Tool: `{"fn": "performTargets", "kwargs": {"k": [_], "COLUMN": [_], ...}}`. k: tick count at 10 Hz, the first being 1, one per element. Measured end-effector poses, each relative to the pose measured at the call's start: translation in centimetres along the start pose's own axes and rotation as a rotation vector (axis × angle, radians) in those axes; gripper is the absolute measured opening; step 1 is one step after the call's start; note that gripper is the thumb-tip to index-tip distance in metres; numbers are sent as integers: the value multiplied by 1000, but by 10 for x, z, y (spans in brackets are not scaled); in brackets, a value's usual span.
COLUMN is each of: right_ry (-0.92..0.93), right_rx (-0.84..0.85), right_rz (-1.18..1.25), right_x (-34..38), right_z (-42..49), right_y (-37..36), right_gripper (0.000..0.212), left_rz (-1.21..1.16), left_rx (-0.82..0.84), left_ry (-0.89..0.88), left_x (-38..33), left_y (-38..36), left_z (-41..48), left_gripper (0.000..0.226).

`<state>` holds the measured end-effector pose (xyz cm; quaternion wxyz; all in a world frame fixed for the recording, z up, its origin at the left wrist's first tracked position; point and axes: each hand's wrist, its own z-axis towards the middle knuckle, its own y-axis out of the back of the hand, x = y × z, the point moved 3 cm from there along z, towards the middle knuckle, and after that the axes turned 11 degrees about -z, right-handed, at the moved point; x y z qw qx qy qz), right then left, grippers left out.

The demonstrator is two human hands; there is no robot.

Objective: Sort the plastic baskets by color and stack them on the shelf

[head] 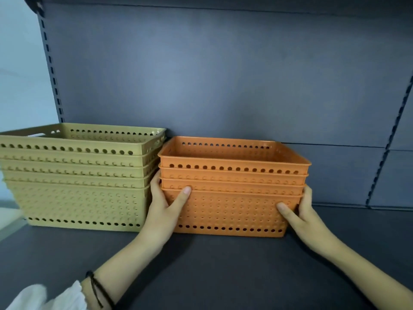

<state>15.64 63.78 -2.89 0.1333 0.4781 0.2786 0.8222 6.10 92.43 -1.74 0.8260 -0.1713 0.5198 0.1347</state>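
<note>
A nested stack of several orange perforated baskets [232,198] stands on the dark shelf board [212,265], near the back panel. My left hand [166,206] grips the stack's left end, thumb across the front wall. My right hand [299,211] holds the right end, thumb on the front wall, fingers hidden behind the corner. Just to the left stands a taller nested stack of several olive-yellow baskets [76,189], almost touching the orange stack.
The grey back panel [223,74] rises behind both stacks, with slotted uprights at the left [52,70] and right [388,139]. Shelf board extends to the right of the orange stack and in front of it. A white sleeve [44,296] shows at the bottom left.
</note>
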Motion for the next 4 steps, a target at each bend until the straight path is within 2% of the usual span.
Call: {"fn": "performTargets", "kwargs": {"k": [1,2,3,4], "right_ry": [-38,-98,-225,-277], "right_rx": [-63,-118,-87,-192], "right_rz": [-104,-286,-398,-300], "right_x": [9,19,25,34], "right_z": [-7,-16,-25,-45], "right_y": [0,7,9,18], "right_gripper": [69,76,82,92], "left_rz": [-9,28,40,76], "left_rx": [13,2,41,107], "left_ry": [25,36,58,117], "left_x": [-2,-9,-15,-26], "left_y": [4,8,11,32], "left_z": [-1,-4,-12,-29], "left_gripper": [76,76,70,62]}}
